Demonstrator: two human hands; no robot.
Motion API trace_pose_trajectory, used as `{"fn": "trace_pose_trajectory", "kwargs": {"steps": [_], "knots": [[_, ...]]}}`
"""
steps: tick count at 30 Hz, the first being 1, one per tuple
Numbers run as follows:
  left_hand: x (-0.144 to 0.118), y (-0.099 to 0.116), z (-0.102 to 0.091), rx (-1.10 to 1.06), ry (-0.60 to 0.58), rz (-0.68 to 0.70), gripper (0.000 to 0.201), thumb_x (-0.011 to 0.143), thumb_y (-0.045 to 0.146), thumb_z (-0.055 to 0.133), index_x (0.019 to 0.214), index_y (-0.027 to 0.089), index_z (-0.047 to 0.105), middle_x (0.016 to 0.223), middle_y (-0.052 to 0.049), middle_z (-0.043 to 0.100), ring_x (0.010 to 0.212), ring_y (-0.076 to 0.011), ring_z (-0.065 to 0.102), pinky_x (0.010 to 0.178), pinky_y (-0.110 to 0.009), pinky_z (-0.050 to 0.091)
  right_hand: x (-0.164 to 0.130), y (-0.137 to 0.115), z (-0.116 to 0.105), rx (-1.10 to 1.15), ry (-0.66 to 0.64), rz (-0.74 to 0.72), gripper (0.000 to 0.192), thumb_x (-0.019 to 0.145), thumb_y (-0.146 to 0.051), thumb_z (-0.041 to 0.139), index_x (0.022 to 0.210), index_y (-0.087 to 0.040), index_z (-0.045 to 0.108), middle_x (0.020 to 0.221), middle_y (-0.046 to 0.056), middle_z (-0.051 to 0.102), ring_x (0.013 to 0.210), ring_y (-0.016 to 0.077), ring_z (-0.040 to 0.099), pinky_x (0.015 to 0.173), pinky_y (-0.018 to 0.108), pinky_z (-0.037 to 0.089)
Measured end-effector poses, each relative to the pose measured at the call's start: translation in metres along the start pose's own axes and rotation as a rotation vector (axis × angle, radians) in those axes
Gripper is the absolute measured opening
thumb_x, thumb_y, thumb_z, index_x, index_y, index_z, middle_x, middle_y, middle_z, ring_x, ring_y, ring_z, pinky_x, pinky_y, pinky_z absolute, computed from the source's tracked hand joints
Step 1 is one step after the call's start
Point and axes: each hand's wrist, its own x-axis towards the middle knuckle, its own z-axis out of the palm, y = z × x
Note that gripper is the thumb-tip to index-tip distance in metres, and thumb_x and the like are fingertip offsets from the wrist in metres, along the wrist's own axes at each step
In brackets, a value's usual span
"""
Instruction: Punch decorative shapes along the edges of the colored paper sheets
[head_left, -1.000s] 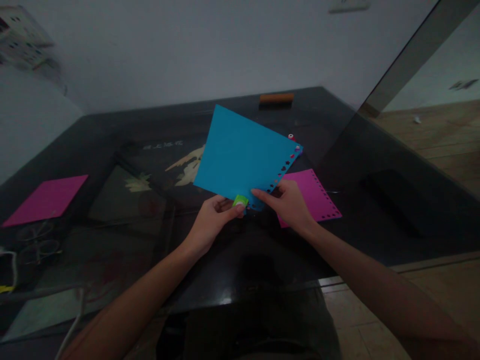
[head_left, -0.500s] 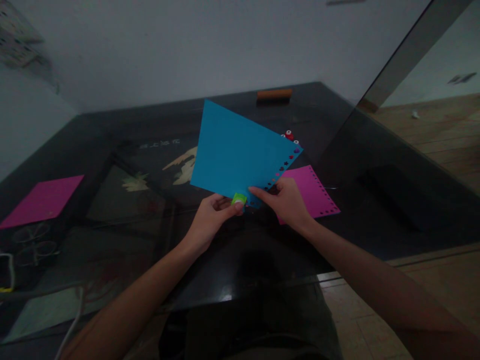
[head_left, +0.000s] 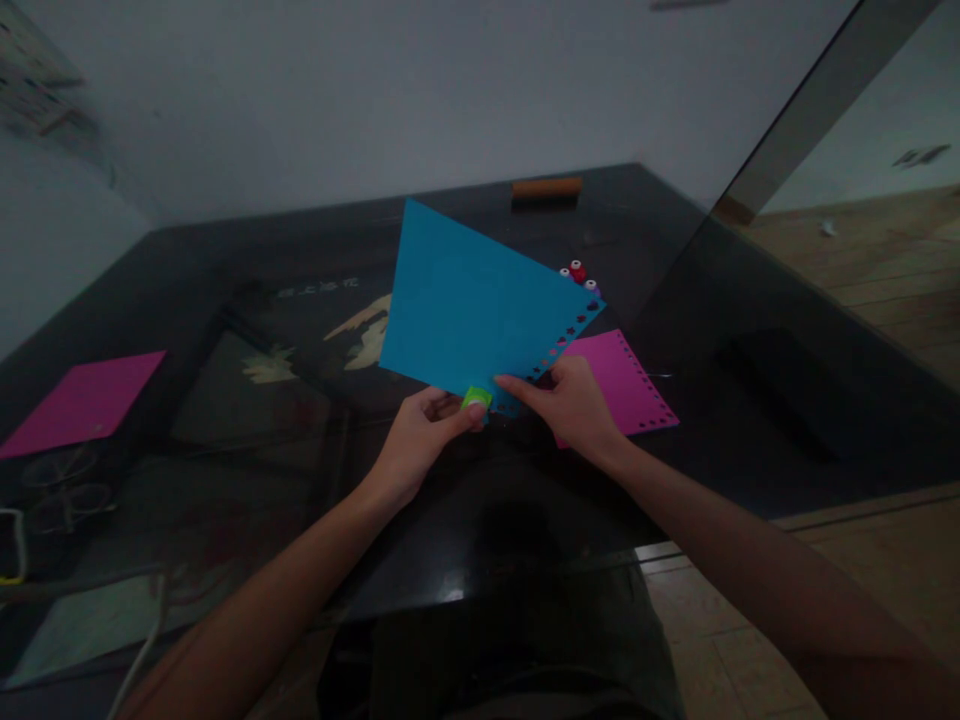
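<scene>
Here we are holding the blue sheet (head_left: 472, 305) tilted above the dark tabletop (head_left: 750, 330) at centre frame. Our left hand (head_left: 420, 440) is pinching the small green punch (head_left: 475, 399) closed over its near edge, while our right hand (head_left: 574, 405) is gripping that punched edge just beside it, steadying the paper. A pink sheet (head_left: 626, 385) is lying below, at right of centre.

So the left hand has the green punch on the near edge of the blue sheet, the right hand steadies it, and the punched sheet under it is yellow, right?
Not quite. The head view shows the punched sheet is pink, not yellow. The rest holds: the left hand has the green punch on the blue sheet, steadied by the right hand.
</scene>
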Motion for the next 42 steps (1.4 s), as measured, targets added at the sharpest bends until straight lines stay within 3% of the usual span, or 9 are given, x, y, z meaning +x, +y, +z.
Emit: {"fn": "trace_pose_trajectory", "kwargs": {"steps": [9, 15, 19, 26, 42], "knots": [[0.0004, -0.001, -0.0009, 0.028, 0.002, 0.007, 0.03, 0.067, 0.033, 0.077, 0.088, 0.016, 0.067, 0.084, -0.003, 0.07, 0.073, -0.0144, 0.061, 0.074, -0.029, 0.047, -0.0007, 0.0005, -0.0003, -0.036, -0.002, 0.003, 0.03, 0.078, -0.037, 0.064, 0.056, -0.019, 0.056, 0.062, 0.001, 0.064, 0.055, 0.0147, 0.053, 0.052, 0.027, 0.036], [0.0003, -0.0018, -0.0013, 0.013, 0.001, 0.009, 0.032, 0.068, 0.032, 0.077, 0.094, 0.016, 0.067, 0.093, -0.004, 0.071, 0.088, -0.018, 0.064, 0.086, -0.032, 0.045, -0.0008, 0.0042, 0.0011, 0.021, -0.015, -0.003, 0.022, 0.079, -0.038, 0.064, 0.069, -0.019, 0.065, 0.074, 0.003, 0.07, 0.066, 0.0188, 0.061, 0.063, 0.031, 0.045], [0.001, -0.0026, -0.0021, 0.032, 0.001, 0.014, 0.029, 0.069, 0.031, 0.077, 0.093, 0.016, 0.068, 0.091, -0.005, 0.072, 0.087, -0.019, 0.064, 0.087, -0.034, 0.045, -0.0006, 0.0054, 0.001, 0.033, -0.013, 0.001, 0.021, 0.079, -0.038, 0.065, 0.07, -0.019, 0.066, 0.075, 0.004, 0.07, 0.068, 0.0202, 0.063, 0.065, 0.032, 0.047], [0.0018, -0.0022, -0.0019, -0.012, -0.012, 0.019, 0.035, 0.066, 0.031, 0.079, 0.096, 0.017, 0.069, 0.1, -0.007, 0.072, 0.094, -0.0212, 0.065, 0.092, -0.037, 0.044, -0.0012, 0.0049, 0.0019, 0.073, -0.009, 0.012, 0.02, 0.078, -0.037, 0.066, 0.07, -0.018, 0.065, 0.075, 0.004, 0.071, 0.068, 0.0201, 0.063, 0.061, 0.03, 0.047], [0.0023, -0.0026, -0.0025, -0.007, -0.018, 0.037, 0.031, 0.066, 0.029, 0.079, 0.093, 0.018, 0.07, 0.095, -0.004, 0.074, 0.09, -0.0189, 0.068, 0.089, -0.033, 0.048, -0.0018, 0.002, 0.0016, 0.038, 0.006, -0.018, 0.019, 0.078, -0.035, 0.066, 0.069, -0.019, 0.065, 0.075, 0.004, 0.072, 0.068, 0.0199, 0.065, 0.062, 0.03, 0.047]]}}
